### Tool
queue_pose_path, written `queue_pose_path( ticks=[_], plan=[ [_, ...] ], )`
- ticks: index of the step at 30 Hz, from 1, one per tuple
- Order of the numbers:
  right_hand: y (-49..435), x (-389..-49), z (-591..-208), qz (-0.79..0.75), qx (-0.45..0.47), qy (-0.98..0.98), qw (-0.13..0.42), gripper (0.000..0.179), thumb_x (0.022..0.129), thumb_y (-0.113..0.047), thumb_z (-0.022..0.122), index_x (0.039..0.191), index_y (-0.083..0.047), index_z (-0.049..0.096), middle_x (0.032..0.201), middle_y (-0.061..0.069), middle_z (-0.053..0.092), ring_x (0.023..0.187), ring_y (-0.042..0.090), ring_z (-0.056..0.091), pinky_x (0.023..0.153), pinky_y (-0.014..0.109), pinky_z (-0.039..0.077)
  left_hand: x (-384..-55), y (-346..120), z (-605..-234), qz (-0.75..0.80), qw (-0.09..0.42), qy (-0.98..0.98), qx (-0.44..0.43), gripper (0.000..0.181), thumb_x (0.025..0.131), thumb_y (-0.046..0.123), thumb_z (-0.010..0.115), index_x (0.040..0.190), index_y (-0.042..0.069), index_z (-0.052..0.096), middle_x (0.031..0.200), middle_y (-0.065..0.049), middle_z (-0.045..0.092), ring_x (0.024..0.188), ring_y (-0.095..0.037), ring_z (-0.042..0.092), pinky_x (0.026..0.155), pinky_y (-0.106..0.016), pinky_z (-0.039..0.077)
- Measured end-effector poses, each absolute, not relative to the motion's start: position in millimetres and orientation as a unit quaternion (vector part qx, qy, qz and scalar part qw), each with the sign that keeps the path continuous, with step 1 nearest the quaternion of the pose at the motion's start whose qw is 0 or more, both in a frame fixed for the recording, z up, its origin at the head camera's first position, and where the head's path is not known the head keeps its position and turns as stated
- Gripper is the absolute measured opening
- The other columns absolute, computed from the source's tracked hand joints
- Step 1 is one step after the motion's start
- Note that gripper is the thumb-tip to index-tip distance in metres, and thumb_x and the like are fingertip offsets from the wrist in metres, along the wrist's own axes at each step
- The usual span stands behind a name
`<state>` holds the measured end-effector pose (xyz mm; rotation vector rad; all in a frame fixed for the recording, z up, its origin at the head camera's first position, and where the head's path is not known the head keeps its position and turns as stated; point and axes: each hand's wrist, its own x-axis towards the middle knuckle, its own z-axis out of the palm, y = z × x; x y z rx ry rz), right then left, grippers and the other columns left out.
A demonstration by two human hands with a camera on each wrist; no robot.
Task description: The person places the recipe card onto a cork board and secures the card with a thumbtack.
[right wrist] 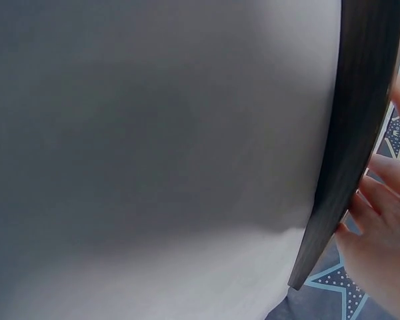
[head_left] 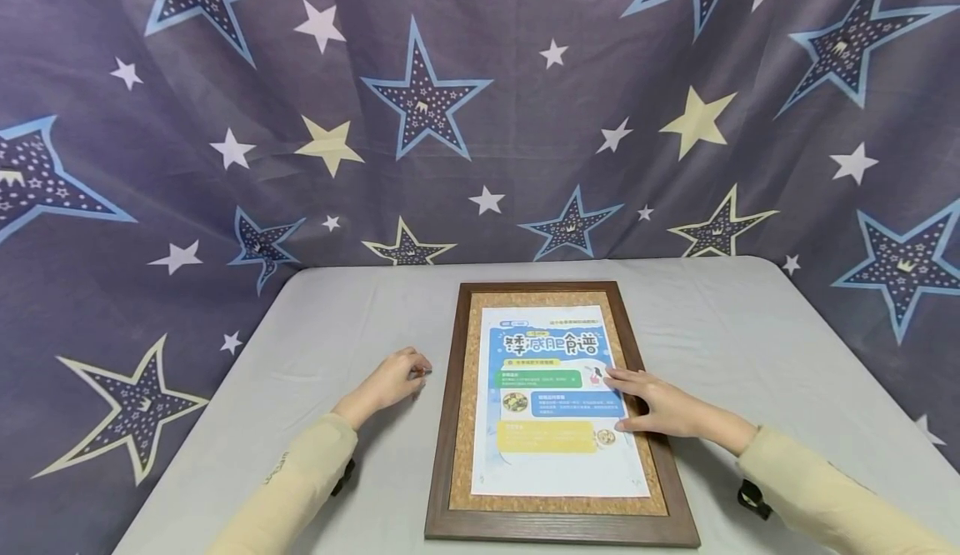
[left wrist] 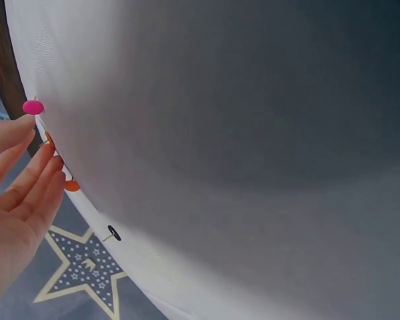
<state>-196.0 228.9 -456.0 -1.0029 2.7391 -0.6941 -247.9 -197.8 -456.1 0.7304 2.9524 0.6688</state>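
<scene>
A printed paper poster [head_left: 555, 472] lies on a cork board [head_left: 462, 422] with a brown wooden frame [head_left: 562, 527]. My right hand [head_left: 663, 405] rests over the board's right side, its fingertips on the poster's right edge. In the right wrist view its fingers [right wrist: 380, 193] lie along the frame's edge. Left of the board, my left hand [head_left: 393, 380] is low over the table with loosely bent fingers. The left wrist view has thumbtacks by that hand: a pink thumbtack [left wrist: 33, 107] at a fingertip, an orange thumbtack [left wrist: 72, 185] under the fingers, and a black thumbtack [left wrist: 115, 233] farther off.
The table [head_left: 337, 313] has a pale grey cloth cover. Behind it hangs a purple-grey curtain [head_left: 510, 22] printed with stars. A dark band [head_left: 753, 498] shows under the right wrist.
</scene>
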Motion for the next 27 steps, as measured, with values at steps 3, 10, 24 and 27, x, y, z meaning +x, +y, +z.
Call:
queue_pose_path(
  ticks=[3, 10, 24, 27],
  plan=[
    [228.8, -196.5, -456.7, -0.233, -0.335, 0.910, 0.074, 0.070, 0.079, -0.041, 0.062, 0.129, 0.004, 0.041, 0.137, 0.023, 0.032, 0.123, 0.042, 0.028, 0.098, 0.057, 0.022, -249.3, -198.4, -457.6, 0.212, 0.010, 0.948, 0.238, 0.016, 0.077, 0.000, 0.063, 0.092, 0.001, 0.063, 0.084, -0.003, 0.054, 0.080, -0.017, 0.055, 0.072, -0.029, 0.048],
    [230.1, -196.6, -457.7, -0.244, -0.341, 0.905, 0.067, 0.070, 0.080, -0.041, 0.061, 0.128, 0.005, 0.041, 0.136, 0.025, 0.031, 0.122, 0.045, 0.028, 0.097, 0.059, 0.021, -253.7, -199.7, -459.3, 0.209, -0.004, 0.943, 0.259, 0.010, 0.076, -0.004, 0.063, 0.085, 0.001, 0.064, 0.081, -0.003, 0.055, 0.076, -0.017, 0.056, 0.070, -0.026, 0.049],
    [229.5, -196.9, -458.3, -0.249, -0.337, 0.905, 0.068, 0.070, 0.079, -0.039, 0.063, 0.128, 0.006, 0.041, 0.136, 0.025, 0.031, 0.123, 0.043, 0.028, 0.098, 0.058, 0.019, -256.1, -199.8, -456.4, 0.200, -0.009, 0.939, 0.281, 0.010, 0.074, -0.008, 0.062, 0.079, 0.000, 0.064, 0.075, -0.002, 0.054, 0.071, -0.016, 0.056, 0.066, -0.025, 0.049],
    [229.4, -197.0, -458.3, -0.243, -0.334, 0.908, 0.074, 0.070, 0.079, -0.039, 0.062, 0.129, 0.005, 0.040, 0.137, 0.024, 0.030, 0.124, 0.043, 0.027, 0.098, 0.058, 0.019, -255.7, -199.5, -456.8, 0.203, -0.008, 0.940, 0.274, 0.011, 0.074, -0.008, 0.062, 0.078, 0.001, 0.064, 0.074, -0.001, 0.054, 0.071, -0.015, 0.055, 0.066, -0.025, 0.048]
  ],
)
